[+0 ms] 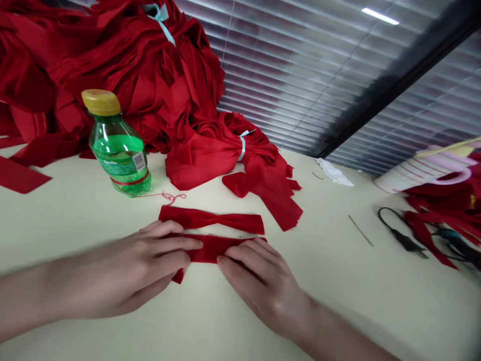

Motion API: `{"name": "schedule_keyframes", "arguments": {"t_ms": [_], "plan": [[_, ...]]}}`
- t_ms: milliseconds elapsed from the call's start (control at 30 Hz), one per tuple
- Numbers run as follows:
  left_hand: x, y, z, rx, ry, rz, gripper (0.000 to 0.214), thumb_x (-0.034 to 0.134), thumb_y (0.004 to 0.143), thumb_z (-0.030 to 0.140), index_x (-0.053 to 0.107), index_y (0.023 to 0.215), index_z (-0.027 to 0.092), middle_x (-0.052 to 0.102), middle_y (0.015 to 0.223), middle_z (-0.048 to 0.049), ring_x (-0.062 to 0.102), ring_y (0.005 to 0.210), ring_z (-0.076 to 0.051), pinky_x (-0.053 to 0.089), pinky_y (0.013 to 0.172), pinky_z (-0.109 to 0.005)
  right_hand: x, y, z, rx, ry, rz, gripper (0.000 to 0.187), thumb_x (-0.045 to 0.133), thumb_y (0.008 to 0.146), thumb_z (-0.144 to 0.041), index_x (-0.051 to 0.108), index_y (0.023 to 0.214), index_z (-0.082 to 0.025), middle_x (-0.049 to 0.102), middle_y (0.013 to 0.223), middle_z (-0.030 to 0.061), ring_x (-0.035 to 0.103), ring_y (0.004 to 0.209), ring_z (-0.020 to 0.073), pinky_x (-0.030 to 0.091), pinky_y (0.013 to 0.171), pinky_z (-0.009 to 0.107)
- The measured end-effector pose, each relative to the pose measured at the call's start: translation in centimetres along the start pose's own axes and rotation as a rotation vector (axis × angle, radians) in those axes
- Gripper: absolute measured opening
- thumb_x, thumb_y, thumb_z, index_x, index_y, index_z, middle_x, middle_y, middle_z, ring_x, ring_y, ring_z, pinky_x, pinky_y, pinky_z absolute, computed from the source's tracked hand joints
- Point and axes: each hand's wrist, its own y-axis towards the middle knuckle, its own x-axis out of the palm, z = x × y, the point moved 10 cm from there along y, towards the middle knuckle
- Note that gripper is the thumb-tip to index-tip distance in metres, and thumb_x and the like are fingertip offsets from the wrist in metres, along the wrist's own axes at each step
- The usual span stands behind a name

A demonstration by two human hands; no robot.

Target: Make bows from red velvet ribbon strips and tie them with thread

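Window blinds (285,65) stand behind the pale counter (338,291). Leftward I see heaped red cloth (150,85) and a green bottle (118,145); then the left hand (124,265) and right hand (259,286), both open and flat, pressing a red strip (214,249) down so its folds stay put, just below a pinched red bow (212,220).

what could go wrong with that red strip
The folded red velvet strip is pressed flat only by the left hand and right hand, so it might spring open if either lifts. The pinched red velvet strip lies just beyond it and could get nudged out of shape. The thin loose red thread nearby might snag.
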Motion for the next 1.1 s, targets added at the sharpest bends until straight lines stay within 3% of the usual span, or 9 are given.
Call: {"name": "schedule_keyframes", "arguments": {"t_ms": [100,267,500,1100], "plan": [[-0.1,0.2,0.2,0.014,0.055,0.009,0.024,0.045,0.09,0.014,0.058,0.109,0.021,0.043,0.143,0.0022,0.04,0.122,-0.025,0.038,0.1,-0.039,0.0,0.2,0.0,-0.003,0.013,-0.005,0.018,0.049,0.085,-0.002,0.066,0.087,-0.007,0.063,0.077,0.0097,0.049,0.067,0.0168,0.044,0.062,0.033],[0.3,0.5,0.2,-0.005,0.036,-0.036,0.021,0.046,0.09,0.015,0.058,0.106,0.022,0.055,0.132,0.0044,0.043,0.116,-0.025,0.039,0.096,-0.039,0.4,0.1,0.1,0.006,0.037,-0.023,0.018,0.049,0.085,-0.002,0.065,0.088,-0.008,0.062,0.077,0.009,0.048,0.067,0.0164,0.045,0.063,0.033],[0.1,0.4,0.3,0.0,0.054,-0.006,0.023,0.046,0.09,0.014,0.058,0.108,0.021,0.055,0.133,0.0004,0.046,0.115,-0.026,0.039,0.096,-0.039,0.7,0.0,0.2,-0.006,0.038,-0.041,0.017,0.049,0.085,-0.002,0.065,0.088,-0.008,0.062,0.077,0.009,0.049,0.068,0.0164,0.047,0.062,0.033],[0.8,0.7,0.2,-0.02,0.054,-0.074,0.02,0.043,0.091,0.014,0.056,0.105,0.02,0.054,0.133,0.0018,0.042,0.114,-0.026,0.036,0.095,-0.041,1.1,-0.4,1.1,0.096,0.178,-0.061,0.014,0.054,0.085,-0.008,0.066,0.091,-0.012,0.061,0.088,0.0079,0.054,0.075,0.0149,0.049,0.065,0.029]]}}
